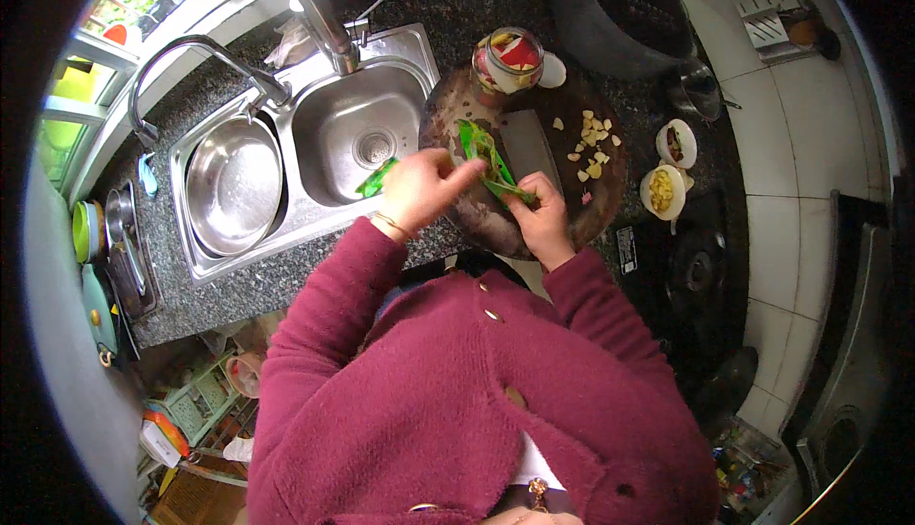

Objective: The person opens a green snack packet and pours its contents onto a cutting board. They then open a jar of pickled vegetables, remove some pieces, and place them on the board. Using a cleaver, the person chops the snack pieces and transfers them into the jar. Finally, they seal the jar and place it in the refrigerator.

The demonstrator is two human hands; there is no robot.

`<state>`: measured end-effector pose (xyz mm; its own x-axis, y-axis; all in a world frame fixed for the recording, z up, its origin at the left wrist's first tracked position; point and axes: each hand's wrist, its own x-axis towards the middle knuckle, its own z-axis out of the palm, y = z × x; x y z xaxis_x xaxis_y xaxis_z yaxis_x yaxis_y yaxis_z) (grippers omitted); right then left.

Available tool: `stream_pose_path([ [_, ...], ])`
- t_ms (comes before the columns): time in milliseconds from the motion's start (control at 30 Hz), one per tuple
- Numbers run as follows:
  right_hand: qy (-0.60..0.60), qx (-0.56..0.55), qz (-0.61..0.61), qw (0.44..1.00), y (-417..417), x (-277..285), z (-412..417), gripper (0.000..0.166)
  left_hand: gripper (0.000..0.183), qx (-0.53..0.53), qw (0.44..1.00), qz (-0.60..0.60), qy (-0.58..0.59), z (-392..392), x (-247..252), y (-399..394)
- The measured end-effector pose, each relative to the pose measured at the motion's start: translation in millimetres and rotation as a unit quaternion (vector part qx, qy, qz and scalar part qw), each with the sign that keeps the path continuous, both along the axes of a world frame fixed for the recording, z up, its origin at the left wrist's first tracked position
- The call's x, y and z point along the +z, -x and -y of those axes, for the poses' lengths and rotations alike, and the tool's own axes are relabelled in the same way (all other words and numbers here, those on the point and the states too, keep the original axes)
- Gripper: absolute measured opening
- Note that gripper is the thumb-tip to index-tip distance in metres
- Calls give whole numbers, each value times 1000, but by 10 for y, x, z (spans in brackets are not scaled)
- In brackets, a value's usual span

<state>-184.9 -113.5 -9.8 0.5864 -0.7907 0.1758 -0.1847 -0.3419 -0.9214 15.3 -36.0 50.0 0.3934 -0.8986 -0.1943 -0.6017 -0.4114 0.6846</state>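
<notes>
My right hand [537, 218] grips the lower end of an opened green plastic packet [493, 168] above a round, worn chopping board [472, 218]. My left hand [422, 189] is at the packet's left side, its thumb reaching to the plastic. Past its outer edge shows a green plastic scrap [375, 178] over the sink's rim; I cannot tell whether my fingers hold it. A broad cleaver blade [530, 140] lies flat behind the packet, its handle hidden. Pale peeled garlic pieces [590, 138] are scattered on the board's right half.
A glass jar [509, 60] holding colourful contents stands on the board's far edge. At right are a bowl of chopped yellow pieces [661, 193], a bowl of dark bits [675, 143] and a black hob [693, 268]. The steel sink [336, 103] at left has a steel basin [232, 182].
</notes>
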Motion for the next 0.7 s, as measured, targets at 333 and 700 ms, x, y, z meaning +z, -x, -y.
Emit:
stream_pose_path([
  [333,-80,92,-177,977,-290,478,287,58,22,-73,991,-35,103,-35,-221,242],
  [700,63,-61,-327,941,-220,603,296,17,16,-29,987,118,102,-267,-138,139],
])
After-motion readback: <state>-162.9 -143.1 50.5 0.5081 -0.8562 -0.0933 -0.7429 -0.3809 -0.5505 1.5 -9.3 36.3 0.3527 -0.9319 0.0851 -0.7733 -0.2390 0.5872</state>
